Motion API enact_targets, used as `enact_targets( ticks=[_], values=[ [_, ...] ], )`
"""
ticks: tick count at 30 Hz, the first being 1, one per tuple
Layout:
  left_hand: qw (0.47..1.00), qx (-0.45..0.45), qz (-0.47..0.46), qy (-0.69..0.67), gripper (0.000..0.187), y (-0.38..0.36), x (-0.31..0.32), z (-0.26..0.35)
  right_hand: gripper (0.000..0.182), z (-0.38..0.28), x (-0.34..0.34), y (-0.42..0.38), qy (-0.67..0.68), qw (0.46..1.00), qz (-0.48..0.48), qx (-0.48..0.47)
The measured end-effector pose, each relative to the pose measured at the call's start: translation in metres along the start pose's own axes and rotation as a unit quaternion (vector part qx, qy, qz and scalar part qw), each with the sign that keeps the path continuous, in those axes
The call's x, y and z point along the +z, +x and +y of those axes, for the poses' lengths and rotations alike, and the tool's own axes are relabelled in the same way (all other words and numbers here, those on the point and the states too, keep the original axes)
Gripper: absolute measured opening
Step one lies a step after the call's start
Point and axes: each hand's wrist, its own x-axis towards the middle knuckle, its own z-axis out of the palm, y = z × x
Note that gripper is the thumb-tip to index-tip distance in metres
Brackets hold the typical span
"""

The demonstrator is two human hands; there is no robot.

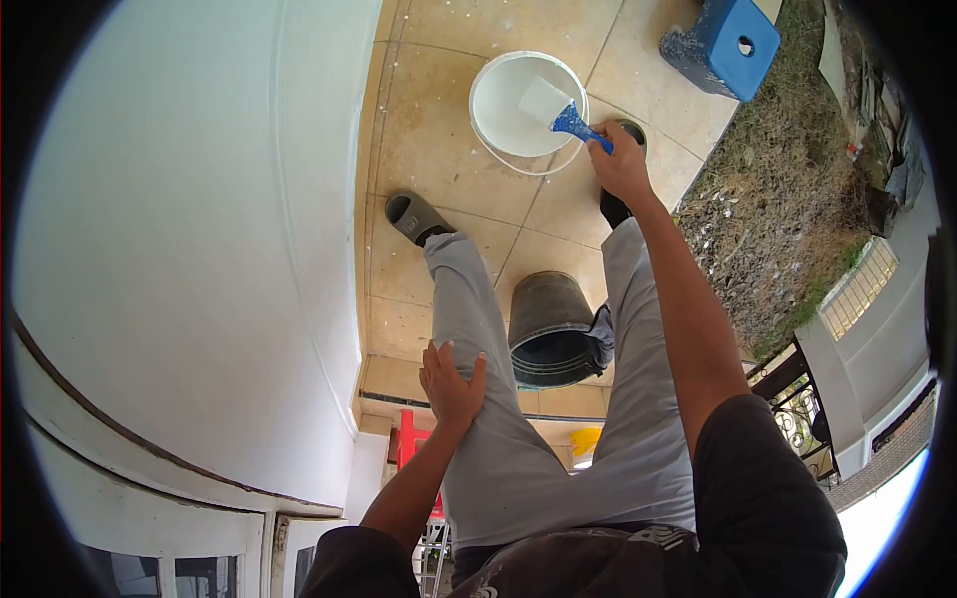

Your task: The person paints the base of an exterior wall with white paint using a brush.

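My right hand [623, 162] is closed around the blue handle of a paintbrush [573, 123]. The brush's wide bristles are coated white and sit over the mouth of a white bucket [480, 122]. White paint appears to be inside the bucket, though its level is hard to make out. The bucket stands on the floor with its thin handle hanging down on the near side. My left hand [454, 387] rests on my left knee with its fingers spread, holding nothing.
A white wall [199, 219] rises on the left. Between my legs, a black bucket [551, 329] lies tilted with a dark cloth at its rim. A paint-spotted blue stool [733, 48] stands at the upper right, near the tile edge [698, 164]. Grass and gravel [768, 219] lie beyond.
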Motion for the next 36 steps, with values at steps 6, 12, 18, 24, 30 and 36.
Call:
enact_targets(
  ticks=[6, 12, 18, 24, 30, 36],
  values=[
    [1.0, 0.001, 0.006, 0.011, 0.066, 0.007, -0.012, -0.004, 0.018, 0.029, 0.016, -0.008, -0.019, 0.999, -0.017, 0.043],
    [1.0, 0.024, 0.013, 0.013, 0.064, 0.008, -0.018, -0.006, 0.017, 0.044, 0.012, -0.024, 0.071, 0.995, 0.006, 0.069],
    [0.999, 0.041, 0.028, 0.02, 0.061, 0.008, -0.013, -0.003, 0.018, 0.061, -0.013, -0.043, 0.101, 0.991, 0.004, 0.089],
    [0.999, 0.03, 0.026, 0.01, 0.059, 0.008, -0.013, 0.004, 0.018, 0.041, -0.03, -0.063, 0.036, 0.996, 0.03, 0.076],
    [1.0, 0.025, 0.018, 0.003, 0.059, 0.009, -0.013, 0.0, 0.019, 0.052, -0.028, -0.05, 0.189, 0.971, -0.052, 0.135],
    [1.0, 0.022, 0.013, -0.007, 0.059, 0.011, -0.012, -0.002, 0.025, 0.103, -0.013, -0.03, 0.183, 0.966, -0.123, 0.133]
  ],
)
